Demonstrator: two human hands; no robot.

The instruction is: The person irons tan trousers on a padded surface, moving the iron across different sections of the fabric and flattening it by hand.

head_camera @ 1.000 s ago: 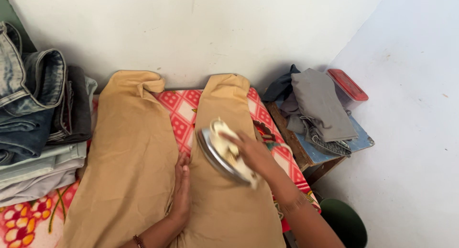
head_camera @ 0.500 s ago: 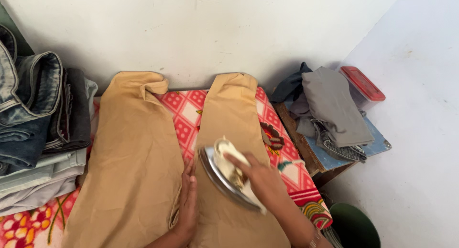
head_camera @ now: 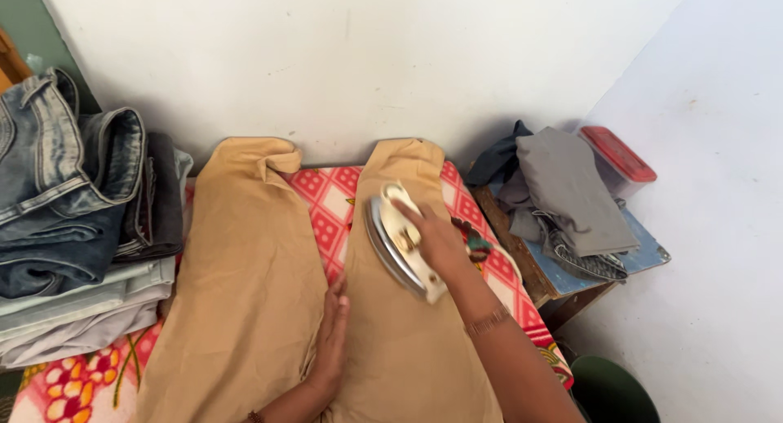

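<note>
Since half a second ago the cream-and-metal clothes iron (head_camera: 400, 242) has travelled up the right trouser leg toward the hem, and the flat hand has slid a little further from it. At far left, a pile of folded blue denim jeans and pale grey garments (head_camera: 73, 227) rests on the red floral cloth-covered table (head_camera: 326, 203). Beside it lie the tan cotton trousers (head_camera: 245, 284), spread flat with both legs pointing at the white wall (head_camera: 367, 56). The left hand (head_camera: 333, 333) lies open, palm down, fingers together, pressing the fabric at the gap between the legs. The right hand (head_camera: 436, 242) is closed around the iron's handle, its soleplate tilted on the right leg. Further right, a heap of grey clothes (head_camera: 563, 199) sits on a low wooden stand, touching a red-lidded clear plastic box (head_camera: 620, 158).
</note>
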